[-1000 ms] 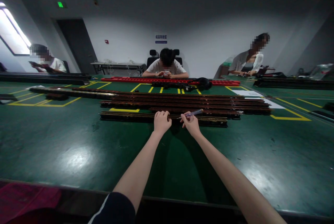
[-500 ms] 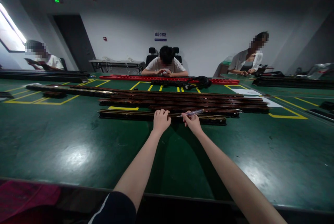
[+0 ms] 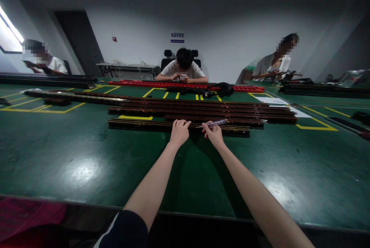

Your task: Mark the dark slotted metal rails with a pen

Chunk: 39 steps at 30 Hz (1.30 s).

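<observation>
Nearest me on the table lies a long dark metal rail [image 3: 138, 125] with thin gold edges. My left hand [image 3: 179, 132] is closed over its middle, pressing it with curled fingers; the thumb side is toward the right. In my right hand [image 3: 213, 133] is a slim screwdriver [image 3: 217, 123] with a clear handle, held like a pen between thumb and fingers. Its thin shaft points left at the rail, close to my left hand. Whether the tip touches the rail I cannot tell.
Behind it lie several similar rails [image 3: 202, 106] in a stack. Farther back are a red slotted strip [image 3: 130, 83] and a coil of black cable [image 3: 224, 88]. White paper sheets [image 3: 271, 100] lie right. Three people sit around the green table [image 3: 72, 144].
My left fingers have straightened slightly on the rail. The screwdriver stays in nearly the same place. At the far right, a person's hands have risen a little. The view has shifted slightly.
</observation>
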Motion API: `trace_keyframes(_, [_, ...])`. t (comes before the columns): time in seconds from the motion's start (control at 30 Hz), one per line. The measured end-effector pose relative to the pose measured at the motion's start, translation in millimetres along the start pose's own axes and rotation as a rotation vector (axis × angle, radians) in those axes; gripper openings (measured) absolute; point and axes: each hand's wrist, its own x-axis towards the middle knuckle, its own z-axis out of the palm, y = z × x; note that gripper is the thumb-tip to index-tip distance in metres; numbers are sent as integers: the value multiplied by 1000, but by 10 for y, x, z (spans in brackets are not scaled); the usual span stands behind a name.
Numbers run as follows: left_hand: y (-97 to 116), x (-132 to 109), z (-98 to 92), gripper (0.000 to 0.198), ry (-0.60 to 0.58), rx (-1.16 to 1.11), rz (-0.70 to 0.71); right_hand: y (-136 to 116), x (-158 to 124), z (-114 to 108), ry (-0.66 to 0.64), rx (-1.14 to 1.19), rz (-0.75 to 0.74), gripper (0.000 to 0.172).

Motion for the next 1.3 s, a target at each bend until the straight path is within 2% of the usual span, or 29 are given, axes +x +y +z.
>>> trace_keyframes(0.4, [-27,6,24,47,7,-35,-1,-10,-30,-31,32,1,13,45])
trace_keyframes(0.87, [-29,8,-1,46,-34,-63,-10,-44,-34,-50,235,28,68,40])
trace_keyframes(1.3, [1,13,11,47,-28,32,-13,36,-17,-73,123,98,-1,52])
